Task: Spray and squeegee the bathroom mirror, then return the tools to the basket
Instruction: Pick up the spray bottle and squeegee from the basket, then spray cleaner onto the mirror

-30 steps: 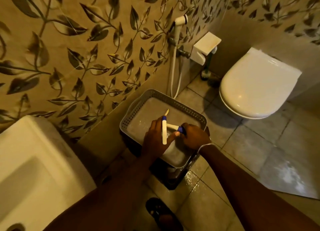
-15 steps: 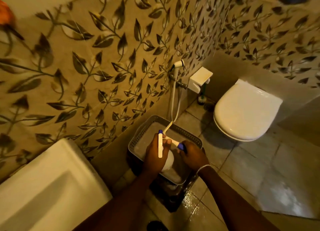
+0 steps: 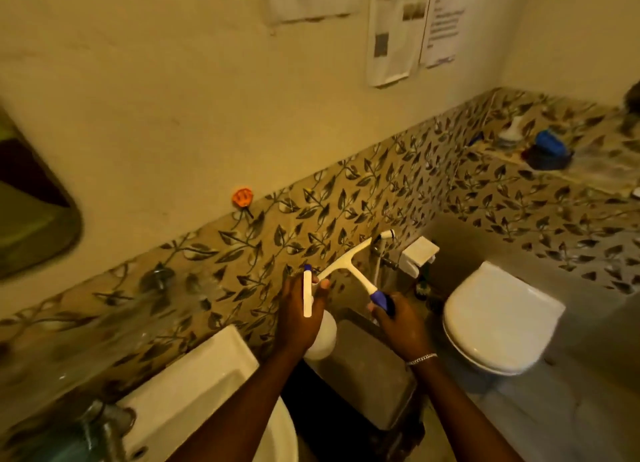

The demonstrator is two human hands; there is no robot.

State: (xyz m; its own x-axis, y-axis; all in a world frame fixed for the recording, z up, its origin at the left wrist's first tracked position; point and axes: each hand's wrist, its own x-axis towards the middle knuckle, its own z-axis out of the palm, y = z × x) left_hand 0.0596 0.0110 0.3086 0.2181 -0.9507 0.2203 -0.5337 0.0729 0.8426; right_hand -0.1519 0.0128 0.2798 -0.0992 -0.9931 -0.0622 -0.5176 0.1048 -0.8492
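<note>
Head view shows both tools out of the basket [image 3: 367, 375] and in the person's grip, held above it. The left hand [image 3: 298, 319] is wrapped around the neck of the spray bottle [image 3: 320, 337], fingers closed on it, with the white trigger head and its blue tip standing up in front of the palm. The right hand [image 3: 401, 326] is closed on the blue grip of the squeegee [image 3: 346, 264], whose white blade points up and far toward the leaf-patterned tiles. The squeegee's blade end sits just beside the bottle's nozzle; whether they touch cannot be told.

The mirror [image 3: 31, 216] shows only as a dark, rounded corner at the far left edge, above the sink [image 3: 194, 385], well apart from both hands. No spray or wiping on it can be made out, since so little of the glass shows.

By this evidence the task looks to be at its start: tools collected, with spraying, squeegeeing and returning both tools to the basket all left to do. The toilet [image 3: 498, 323] stands to the right.
</note>
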